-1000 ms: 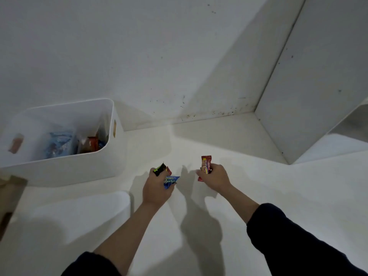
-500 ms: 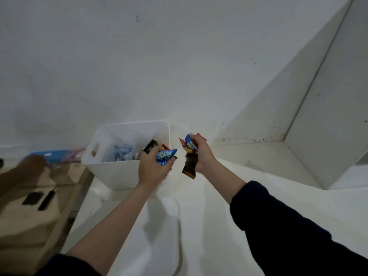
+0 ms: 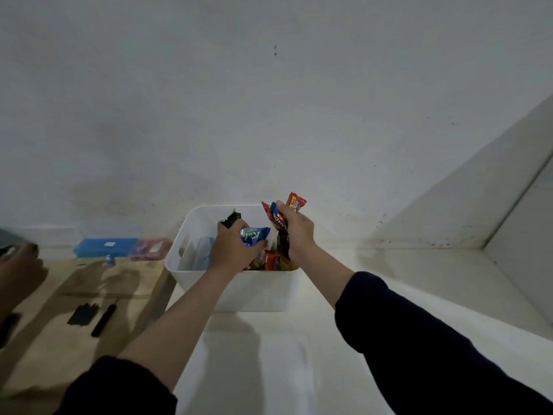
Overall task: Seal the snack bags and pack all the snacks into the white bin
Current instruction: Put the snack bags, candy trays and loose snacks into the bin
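Observation:
The white bin stands on the white surface against the wall, with several snack packets inside, a red one showing between my wrists. My left hand hovers over the bin's opening, shut on a blue snack packet and a black-and-green packet. My right hand is over the bin's right side, shut on a bunch of small packets: a red one, a red-and-blue one and a dark brown one hanging down.
Left of the bin lies a wooden tabletop with a blue box, a pinkish box, a small bottle and black items. Another person's hand reaches in at far left. A white panel closes the right.
Both my hands have moved up and left from the open surface to above the bin, still holding the packets. The right hand has gathered more packets. My view has swung left.

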Tool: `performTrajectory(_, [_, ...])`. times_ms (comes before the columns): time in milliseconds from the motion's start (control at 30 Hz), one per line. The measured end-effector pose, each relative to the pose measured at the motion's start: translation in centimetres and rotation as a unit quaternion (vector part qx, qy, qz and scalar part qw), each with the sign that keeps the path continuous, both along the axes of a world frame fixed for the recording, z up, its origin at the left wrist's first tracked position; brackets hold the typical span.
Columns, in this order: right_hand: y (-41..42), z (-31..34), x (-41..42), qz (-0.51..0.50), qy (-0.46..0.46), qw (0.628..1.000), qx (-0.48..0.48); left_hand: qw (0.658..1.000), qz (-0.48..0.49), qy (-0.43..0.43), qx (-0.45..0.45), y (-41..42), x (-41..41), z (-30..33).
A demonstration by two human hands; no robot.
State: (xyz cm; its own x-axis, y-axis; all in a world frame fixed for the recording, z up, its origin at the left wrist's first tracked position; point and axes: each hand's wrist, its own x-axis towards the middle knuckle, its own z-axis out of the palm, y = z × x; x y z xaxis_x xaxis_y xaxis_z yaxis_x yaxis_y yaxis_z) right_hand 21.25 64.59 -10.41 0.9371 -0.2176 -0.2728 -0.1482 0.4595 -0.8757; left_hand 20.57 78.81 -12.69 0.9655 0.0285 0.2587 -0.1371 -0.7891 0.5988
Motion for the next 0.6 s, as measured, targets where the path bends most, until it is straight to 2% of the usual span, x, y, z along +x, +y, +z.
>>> performTrajectory(100, [-0.2, -1.5, 0.3, 0.022, -0.026, 0.997, -0.075, 0.998, -0.051, 0.038, -0.016, 0.5, 1.2, -1.7])
performTrajectory(167, [-0.6, -2.4, 0.3, 0.04, -0.038, 0.987, -0.15, 0.995, -0.089, 0.041, -0.036, 0.8, 1.4, -2.6])
performTrajectory(233, [-0.9, -3.0, 0.2, 0.043, -0.037, 0.981, -0.184, 0.99, -0.112, 0.039, -0.075, 1.0, 1.2, -3.1])
performTrajectory(400, [-1.2, -4.0, -0.8, 0.029, -0.064, 0.964, -0.255, 0.99, -0.08, 0.042, -0.109, 0.9, 0.4, -3.0])
performTrajectory(467, [-1.2, -3.8, -1.7, 0.021, -0.075, 0.955, -0.286, 0.99, -0.083, 0.017, -0.112, 0.8, -0.2, -2.8])
performTrajectory(600, [-0.8, -4.3, -5.6, -0.046, -0.09, 0.928, -0.357, 0.989, -0.058, -0.089, -0.105, 0.8, -3.9, -3.5])
